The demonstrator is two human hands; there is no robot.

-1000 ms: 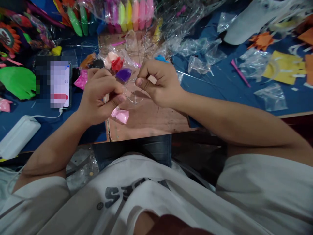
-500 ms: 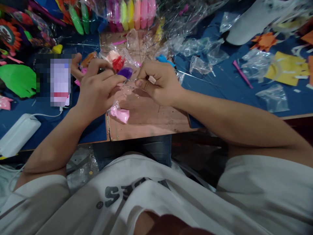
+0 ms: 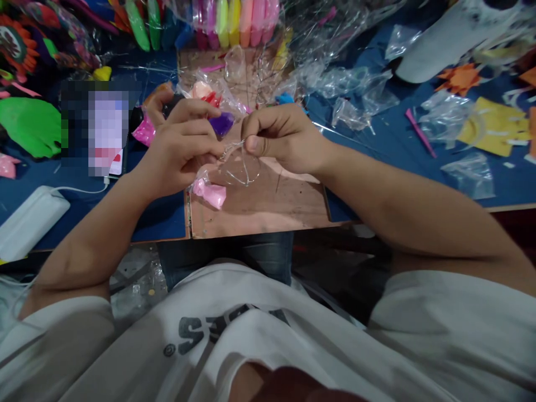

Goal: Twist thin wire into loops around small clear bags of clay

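Note:
A thin silvery wire [image 3: 247, 180], twisted in places and bent into a loop, stretches between my hands. My left hand [image 3: 180, 146] pinches one end of it between thumb and fingertips. Thumb and index finger of my right hand [image 3: 288, 137] are closed on the other part, and the loop hangs below them. Just behind the fingers lie a purple clay packet [image 3: 221, 124] and a red piece [image 3: 213, 99]. Below my left hand rests a pink clay packet [image 3: 213, 194] in clear plastic. A magenta packet [image 3: 144, 131] sits beyond my left thumb.
A phone [image 3: 108, 131] with a blurred screen and a white power bank [image 3: 32, 223] lie at left, near a green shape [image 3: 31, 128]. Bright clay sticks [image 3: 234, 22] stand at the back. Plastic scraps [image 3: 352, 114] and a yellow foam sheet [image 3: 494, 125] are at right.
My hands have drawn slightly apart, the right one shifting right. The wire's loop now shows clearly, hanging below the fingers. The whole view has shifted a little.

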